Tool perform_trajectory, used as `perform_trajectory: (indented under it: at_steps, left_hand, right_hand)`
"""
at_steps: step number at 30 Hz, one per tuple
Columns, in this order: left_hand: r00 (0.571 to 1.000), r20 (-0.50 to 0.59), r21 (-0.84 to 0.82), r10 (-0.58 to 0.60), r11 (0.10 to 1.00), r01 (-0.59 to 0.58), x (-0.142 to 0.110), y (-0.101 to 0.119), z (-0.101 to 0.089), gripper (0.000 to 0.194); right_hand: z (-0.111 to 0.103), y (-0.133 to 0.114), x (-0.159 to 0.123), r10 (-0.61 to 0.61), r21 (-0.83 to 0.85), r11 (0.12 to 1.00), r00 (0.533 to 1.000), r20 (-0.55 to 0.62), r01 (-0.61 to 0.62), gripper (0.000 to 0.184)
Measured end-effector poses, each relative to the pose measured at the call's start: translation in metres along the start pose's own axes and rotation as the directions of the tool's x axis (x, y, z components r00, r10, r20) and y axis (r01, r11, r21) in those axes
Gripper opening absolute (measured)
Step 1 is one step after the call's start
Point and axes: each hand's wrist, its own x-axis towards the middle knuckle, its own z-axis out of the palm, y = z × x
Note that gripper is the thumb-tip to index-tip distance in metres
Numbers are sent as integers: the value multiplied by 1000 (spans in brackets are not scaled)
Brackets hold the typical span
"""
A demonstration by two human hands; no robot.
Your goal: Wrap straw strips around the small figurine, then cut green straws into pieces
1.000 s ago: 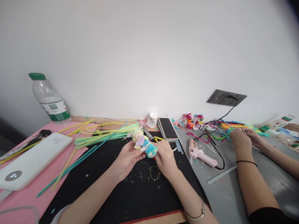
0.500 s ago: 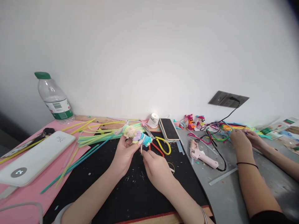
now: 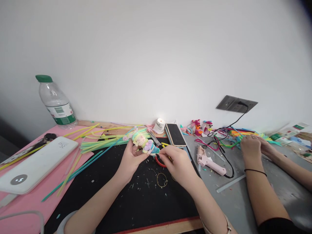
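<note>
My left hand (image 3: 133, 161) is closed around a small pipe-cleaner doll (image 3: 147, 147), which lies tilted with its pale head to the left and its blue lower end to the right. Lilac fuzzy bits show at the doll's middle. My right hand (image 3: 176, 164) pinches at the blue end, where a thin pale strip (image 3: 154, 154) runs to the fingertips. Scissors (image 3: 161, 161) with red and yellow handles lie behind my right hand, mostly covered by it. A thin yellowish ring (image 3: 162, 180) and scraps are on the black mat (image 3: 117, 201) below.
Green pipe cleaners (image 3: 97, 146), a white power bank (image 3: 39, 164) and a bottle (image 3: 57, 104) stand or lie left. Behind are a cup (image 3: 159, 126) and phone (image 3: 175, 135). Rightward are a pink glue gun (image 3: 209, 161), two small dolls (image 3: 198, 127) and a co-worker's hands (image 3: 252, 148).
The doll has turned in my left hand, and its blue end now points right instead of toward me. My right hand dropped toward me, then came back up beside that end, covering the scissor handles again.
</note>
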Motion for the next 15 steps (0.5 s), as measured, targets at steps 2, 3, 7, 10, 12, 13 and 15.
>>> perform_trajectory:
  at_steps: [2,3,7,10,12,13,15]
  left_hand:
    - [999,19,-5,-35,999,36,-1,0,0,63]
    - [998,32,-5,-55,998,55,-2,0,0,64]
    - [991,89,-13,-104,994,105,-4,0,-1,67]
    - [987,101,-14,-128,991,130,-5,1,0,67]
    - [983,102,-23,-151,988,155,-6,2,0,64]
    - [980,105,-34,-167,985,172,-7,3,0,62]
    - [972,123,-64,-202,975,211,-8,3,-1,56]
  right_hand:
    - [-4,5,5,38,70,997,999,-24,-36,11]
    - [-6,8,7,65,105,993,998,-28,-62,10]
    - [-7,17,13,161,239,959,987,-4,-156,11]
    - [-5,24,15,205,347,916,978,32,-203,12]
    - [-3,29,15,229,405,884,972,59,-233,13]
    - [-1,31,14,238,428,870,969,70,-245,14]
    - [2,34,13,249,471,843,965,86,-260,15]
